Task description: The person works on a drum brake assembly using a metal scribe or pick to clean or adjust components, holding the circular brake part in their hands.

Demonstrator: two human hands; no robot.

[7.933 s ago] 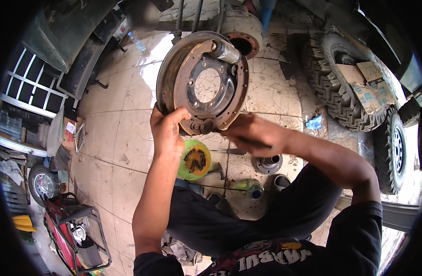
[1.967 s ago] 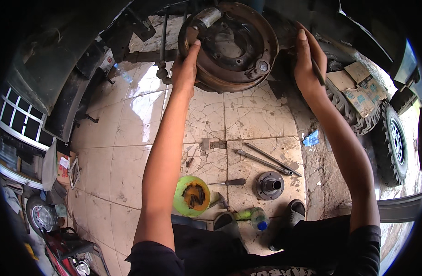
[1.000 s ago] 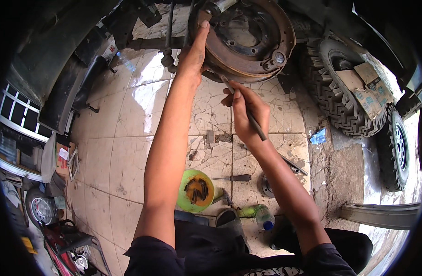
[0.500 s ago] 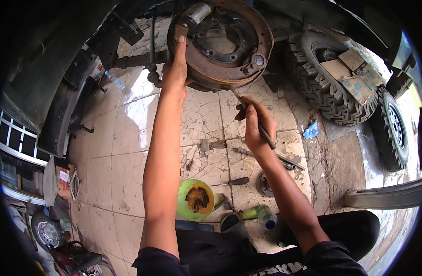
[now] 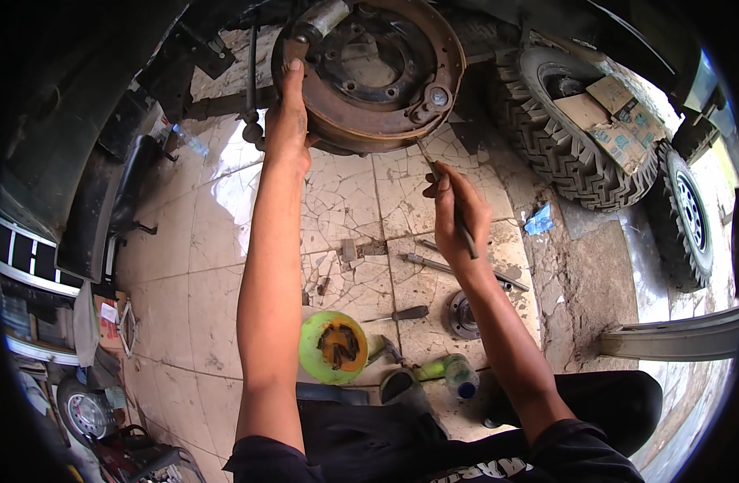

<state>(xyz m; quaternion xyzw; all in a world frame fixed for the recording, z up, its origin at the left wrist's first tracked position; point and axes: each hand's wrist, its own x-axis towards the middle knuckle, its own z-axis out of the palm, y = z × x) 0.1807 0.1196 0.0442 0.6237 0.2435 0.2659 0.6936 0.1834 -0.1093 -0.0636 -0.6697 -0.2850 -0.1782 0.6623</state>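
Observation:
My left hand (image 5: 291, 117) grips the left edge of a rusty round brake backing plate (image 5: 418, 48), thumb up beside the silver cylinder (image 5: 331, 20) at its upper left; the other fingers are mostly hidden. My right hand (image 5: 462, 213) is closed on a thin dark metal bar (image 5: 471, 240), held at a slant below the plate, its tip at or close to the lower rim. A green bowl (image 5: 311, 346) with orange residue and dark parts lies below. Near it on the floor are a screwdriver (image 5: 411, 314), metal rods (image 5: 424, 262), a flanged hub (image 5: 458, 314) and a bottle (image 5: 461, 377).
Large tyres with cardboard (image 5: 559, 161) stand at the right, beside a smaller wheel (image 5: 691, 209) and a metal beam (image 5: 667, 342). Dark vehicle bodywork (image 5: 88, 129) overhangs the upper left. A small wheel (image 5: 88, 406) and clutter are at lower left. A blue scrap (image 5: 538, 219) lies on the floor.
Since about a second ago the plate and my left hand have shifted left in view. My right hand moved slightly right with the bar. Earlier the plate was held lower, over the bowl.

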